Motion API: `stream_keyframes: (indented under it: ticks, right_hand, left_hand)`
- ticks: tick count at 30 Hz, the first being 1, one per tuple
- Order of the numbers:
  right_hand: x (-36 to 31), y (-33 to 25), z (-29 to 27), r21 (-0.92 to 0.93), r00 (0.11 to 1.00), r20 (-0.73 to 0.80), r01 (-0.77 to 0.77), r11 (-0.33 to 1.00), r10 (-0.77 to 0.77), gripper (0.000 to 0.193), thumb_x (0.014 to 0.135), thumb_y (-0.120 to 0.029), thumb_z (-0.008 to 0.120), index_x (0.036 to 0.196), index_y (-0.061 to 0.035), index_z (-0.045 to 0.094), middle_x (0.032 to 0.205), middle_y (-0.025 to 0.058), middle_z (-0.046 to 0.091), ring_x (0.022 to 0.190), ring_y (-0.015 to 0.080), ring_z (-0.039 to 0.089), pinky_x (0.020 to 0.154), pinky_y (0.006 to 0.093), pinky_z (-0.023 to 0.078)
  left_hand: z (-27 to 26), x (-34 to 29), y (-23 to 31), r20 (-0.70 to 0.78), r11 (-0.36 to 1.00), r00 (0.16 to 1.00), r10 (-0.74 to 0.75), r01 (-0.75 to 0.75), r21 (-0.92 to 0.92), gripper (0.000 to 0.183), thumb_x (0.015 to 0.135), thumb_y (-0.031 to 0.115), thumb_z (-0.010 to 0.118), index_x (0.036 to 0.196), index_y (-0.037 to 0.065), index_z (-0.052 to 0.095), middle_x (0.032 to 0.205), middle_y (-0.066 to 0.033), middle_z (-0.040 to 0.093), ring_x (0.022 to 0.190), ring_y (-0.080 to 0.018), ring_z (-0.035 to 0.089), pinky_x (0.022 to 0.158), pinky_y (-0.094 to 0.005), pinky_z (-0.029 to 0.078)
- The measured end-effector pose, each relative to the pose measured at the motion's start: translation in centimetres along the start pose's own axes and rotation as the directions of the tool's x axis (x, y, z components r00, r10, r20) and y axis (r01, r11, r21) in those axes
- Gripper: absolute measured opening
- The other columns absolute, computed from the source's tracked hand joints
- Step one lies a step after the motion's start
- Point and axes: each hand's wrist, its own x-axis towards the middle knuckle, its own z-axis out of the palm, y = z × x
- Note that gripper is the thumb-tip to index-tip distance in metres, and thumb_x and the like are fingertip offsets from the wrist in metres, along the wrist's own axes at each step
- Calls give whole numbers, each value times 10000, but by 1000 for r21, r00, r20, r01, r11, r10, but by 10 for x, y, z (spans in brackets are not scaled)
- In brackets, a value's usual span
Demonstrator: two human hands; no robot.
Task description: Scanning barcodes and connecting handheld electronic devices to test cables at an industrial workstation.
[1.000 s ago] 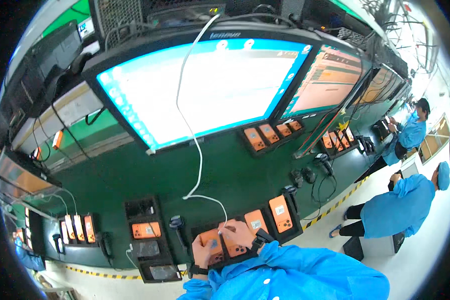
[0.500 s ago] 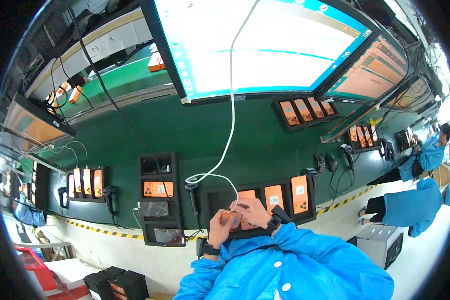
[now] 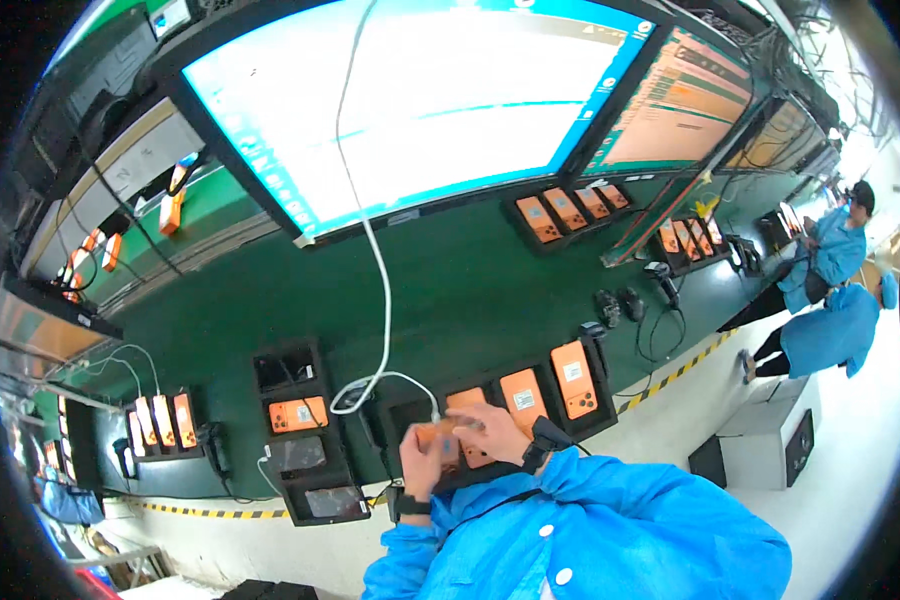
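My left hand (image 3: 422, 468) is closed around an orange phone (image 3: 432, 436), held tilted over the near edge of the bench. The end of a white cable (image 3: 386, 300) meets the phone's upper edge; whether it is plugged in, I cannot tell. My right hand (image 3: 498, 432) is beside the phone, its blurred fingers reaching over it. Beneath and right of my hands lies a black tray (image 3: 602, 400). In it are an orange phone with a white label (image 3: 523, 398), another labelled orange phone (image 3: 573, 380) and one partly covered by my right hand.
A large monitor (image 3: 410, 110) overhangs the green bench (image 3: 220, 300). To the left stands a black tray (image 3: 335, 450) with an orange phone (image 3: 298, 414) and dark, flat items. Farther off are trays of orange phones (image 3: 538, 220). Handheld scanners (image 3: 662, 283) and cables lie about. Two people in blue stand at right.
The whole view has shifted and tilted. The right fingers, earlier at the cable's end, now lie over the phone beside it. My left hand keeps its hold.
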Motion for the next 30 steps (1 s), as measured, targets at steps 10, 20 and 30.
stream_keyframes:
  ticks: [10,20,30]
  right_hand:
    - [-104,131,-157,-84,677,-713,-343,936,184,321,855,-213,626,1123,-48,562,1006,85,618,929,189,588,816,319,469]
    - [-143,198,-171,978,722,183,-202,-51,667,866,783,-758,360,1354,-109,412,1339,150,443,1218,329,406,1030,517,296]
    - [-106,182,-184,980,601,158,-195,-48,784,935,666,-771,553,1275,-69,453,1321,161,376,1182,352,383,1023,530,321]
  left_hand:
    - [-27,4,-20,-264,853,914,307,-141,503,451,781,90,634,1197,-9,491,1203,-189,510,1136,-350,468,1008,-405,338]
    - [-17,-72,-82,238,208,769,-593,431,-878,526,888,529,398,1182,131,578,1156,-41,611,1036,-270,574,877,-458,455]
    - [-5,-42,-75,94,299,704,-704,414,-860,502,831,560,489,1130,174,605,1114,-88,616,1032,-285,570,872,-510,455]
